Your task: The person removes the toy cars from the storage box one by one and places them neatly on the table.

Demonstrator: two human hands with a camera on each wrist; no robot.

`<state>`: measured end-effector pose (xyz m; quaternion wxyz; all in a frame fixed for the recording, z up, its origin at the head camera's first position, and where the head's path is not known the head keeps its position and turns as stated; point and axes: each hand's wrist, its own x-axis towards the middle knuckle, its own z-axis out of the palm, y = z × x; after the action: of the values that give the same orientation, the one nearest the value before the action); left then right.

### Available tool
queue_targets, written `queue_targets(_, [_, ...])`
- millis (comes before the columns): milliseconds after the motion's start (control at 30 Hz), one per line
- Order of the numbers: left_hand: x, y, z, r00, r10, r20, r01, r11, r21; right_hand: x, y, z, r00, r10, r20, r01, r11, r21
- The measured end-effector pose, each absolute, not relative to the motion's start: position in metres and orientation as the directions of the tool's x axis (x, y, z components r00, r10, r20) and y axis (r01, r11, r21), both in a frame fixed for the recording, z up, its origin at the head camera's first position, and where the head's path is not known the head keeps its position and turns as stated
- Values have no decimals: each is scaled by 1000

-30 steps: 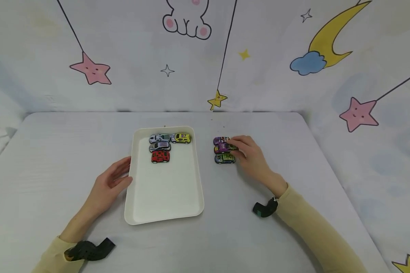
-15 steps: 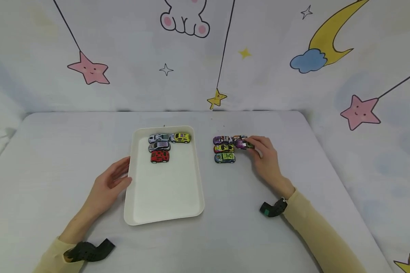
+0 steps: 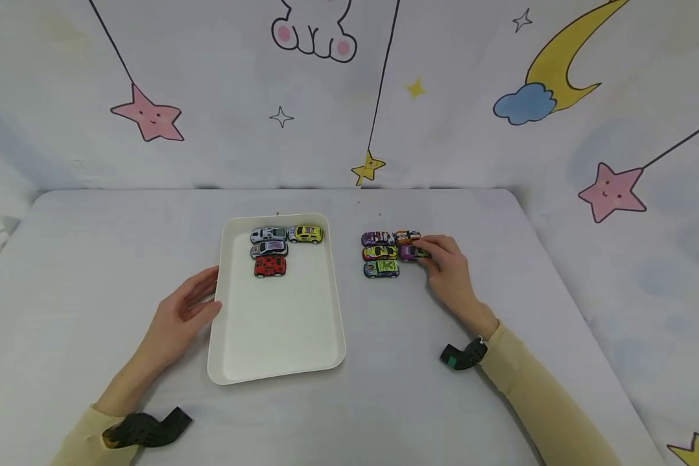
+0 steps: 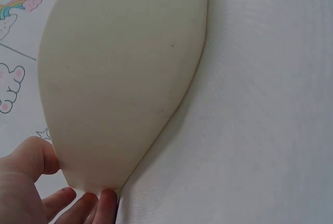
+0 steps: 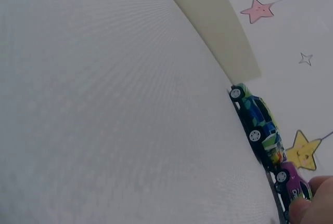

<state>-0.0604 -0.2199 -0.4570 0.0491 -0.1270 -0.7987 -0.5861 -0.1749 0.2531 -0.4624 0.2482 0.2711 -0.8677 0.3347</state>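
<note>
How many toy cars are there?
9. Four in the tray: red car, yellow car, pale car, striped car. Five beside it: orange car, bluish car, second yellow car, purple car, and second purple car in the right hand, which might hide more.

Purple car (image 3: 406, 253) partly behind fingers (image 3: 433, 244)

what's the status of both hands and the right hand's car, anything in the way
Left hand touches left side of tray. Right hand pinching purple car. Beside it, yellow car toward tray, orange car on far side.
</note>
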Motion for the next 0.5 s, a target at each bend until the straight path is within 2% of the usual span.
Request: queue_targets(500, [-59, -220, -457, -966, 142, 217, 249, 281, 927, -175, 253, -465, -723, -330, 607, -643, 642, -418])
